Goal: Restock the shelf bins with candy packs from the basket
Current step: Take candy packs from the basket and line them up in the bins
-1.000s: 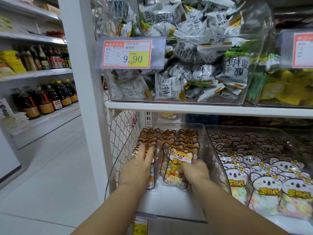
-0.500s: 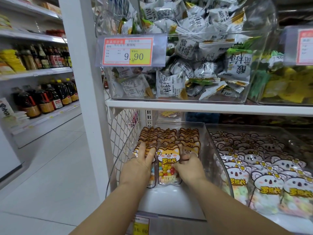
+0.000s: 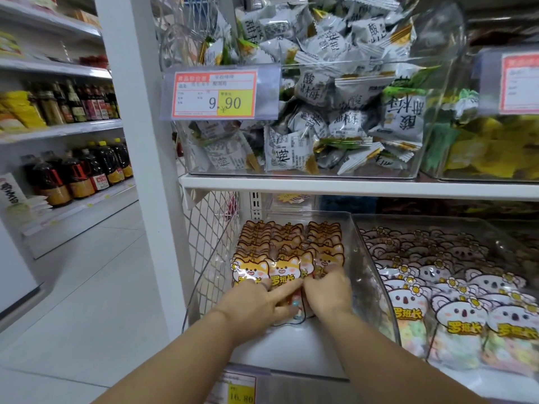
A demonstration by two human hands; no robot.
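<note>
Orange fox-shaped candy packs (image 3: 281, 268) stand in three rows inside a clear plastic bin (image 3: 359, 258) on the lower shelf. Both my hands are inside the bin at the front of the rows. My left hand (image 3: 256, 304) lies flat on the front packs of the left and middle rows, fingers spread, index finger reaching across the middle pack. My right hand (image 3: 328, 291) has its fingers curled over the front pack at the middle-right, touching the left hand's fingertip. The lower halves of the front packs are hidden by my hands. No basket is in view.
A bin of white koala candy packs (image 3: 455, 290) sits right beside it. Above, a shelf board (image 3: 350, 186) carries a clear bin of wrapped plum candies (image 3: 320, 126) with a 9.90 price tag (image 3: 215, 96). A wire mesh panel (image 3: 207, 237) and a white post (image 3: 137, 141) bound the left side.
The front middle pack has been pushed back upright against its row. My right hand shifted right and deeper; my left hand slid toward the middle, its fingers now meeting the right hand.
</note>
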